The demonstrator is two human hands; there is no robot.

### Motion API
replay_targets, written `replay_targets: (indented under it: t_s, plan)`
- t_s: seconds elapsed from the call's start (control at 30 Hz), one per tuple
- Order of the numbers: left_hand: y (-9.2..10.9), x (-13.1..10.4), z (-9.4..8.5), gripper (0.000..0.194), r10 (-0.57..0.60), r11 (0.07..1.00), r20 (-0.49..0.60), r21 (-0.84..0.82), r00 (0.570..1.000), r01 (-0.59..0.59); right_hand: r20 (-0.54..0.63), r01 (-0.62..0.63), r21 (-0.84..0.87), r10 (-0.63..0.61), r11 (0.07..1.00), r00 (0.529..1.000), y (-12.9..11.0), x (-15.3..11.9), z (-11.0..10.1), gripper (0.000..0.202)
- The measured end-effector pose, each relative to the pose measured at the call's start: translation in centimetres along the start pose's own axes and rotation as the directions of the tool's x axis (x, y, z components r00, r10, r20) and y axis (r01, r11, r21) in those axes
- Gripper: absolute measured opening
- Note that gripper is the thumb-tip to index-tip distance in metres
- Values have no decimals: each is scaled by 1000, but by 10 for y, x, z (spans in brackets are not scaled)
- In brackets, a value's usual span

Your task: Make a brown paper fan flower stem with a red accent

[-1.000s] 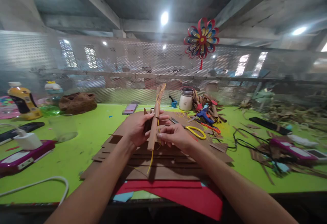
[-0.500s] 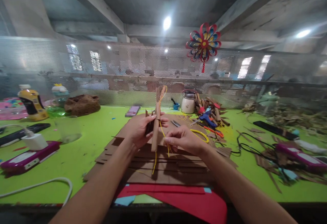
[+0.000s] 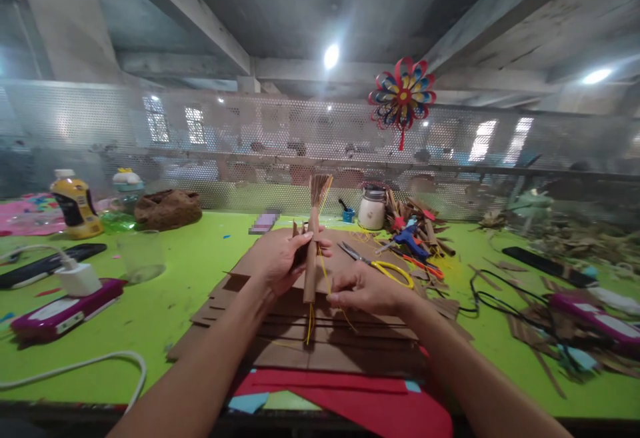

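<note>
My left hand is closed around a rolled brown cardboard tube, held upright with a frayed, brush-like top. A darker piece of cardboard shows between the palm and the tube. Yellow string runs from the tube to my right hand, whose thumb and finger pinch it. More yellow string hangs from the tube's lower end. Below both hands lies a stack of brown cardboard sheets. Scissors with yellow handles rest on the cardboard just beyond my right hand.
A blue glue gun, a white jar and cardboard scraps stand at the back right. Purple power strips lie on both sides. On the left are a yellow bottle and a clear cup. Red sheets cover the front edge.
My right hand has drawn slightly away from the tube with the string, uncovering more of the scissors. The tube's frayed top now faces me more squarely. The whole view has shifted a little.
</note>
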State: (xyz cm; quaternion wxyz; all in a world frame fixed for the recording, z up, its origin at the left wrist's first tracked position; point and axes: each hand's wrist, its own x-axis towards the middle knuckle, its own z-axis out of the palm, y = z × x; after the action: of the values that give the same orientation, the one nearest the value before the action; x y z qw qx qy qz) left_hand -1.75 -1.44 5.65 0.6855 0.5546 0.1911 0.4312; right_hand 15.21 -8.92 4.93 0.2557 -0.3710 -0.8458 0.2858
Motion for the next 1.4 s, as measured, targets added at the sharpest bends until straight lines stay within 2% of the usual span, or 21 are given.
replay_targets:
  t_s: [0.17,0.33,0.53,0.63,0.7,0.77,0.8,0.87,0.93,0.97,1.03,1.2,1.4]
  plan:
    - [-5,-1,2,26,-7,998,-53,60,999,10,78,-111,-31,113,993,991,6,0,0,21]
    - [-13,-2,5,22,12,987,-49,163,999,-4,109,-144,-115,157,983,982,8,0,0,19]
    - [-27,3,10,34,125,965,-52,240,991,-109,107,-190,-254,223,948,969,17,0,0,15]
    - [-31,5,12,42,175,949,-51,275,983,-154,106,-198,-261,232,945,967,17,-1,-3,23]
    - [-31,4,13,45,189,938,-40,304,981,-168,38,-201,-208,213,957,976,15,-1,-6,30]
    - [-31,3,14,45,183,934,-22,315,983,-167,-152,-215,-113,197,970,969,14,1,-9,36]
    - [-30,3,14,44,172,937,-9,311,985,-161,-280,-215,-53,192,975,940,15,2,-10,37]
    - [-28,0,16,40,129,950,18,284,992,-128,-512,-174,88,194,981,837,19,5,-12,37]
    - [-26,-3,17,37,63,965,47,250,997,-73,-640,-88,200,198,976,743,24,7,-13,34]
    - [-25,-4,18,35,28,970,62,238,998,-42,-670,-48,228,192,972,717,26,8,-14,32]
    - [-23,-7,19,34,-41,974,99,226,994,18,-688,5,238,165,971,706,28,9,-14,30]
    - [-21,-13,23,33,-149,972,194,209,969,108,-633,86,272,111,958,766,25,10,-11,27]
    - [-22,-14,23,30,-173,972,245,197,954,126,-608,123,398,162,909,777,25,12,-6,33]
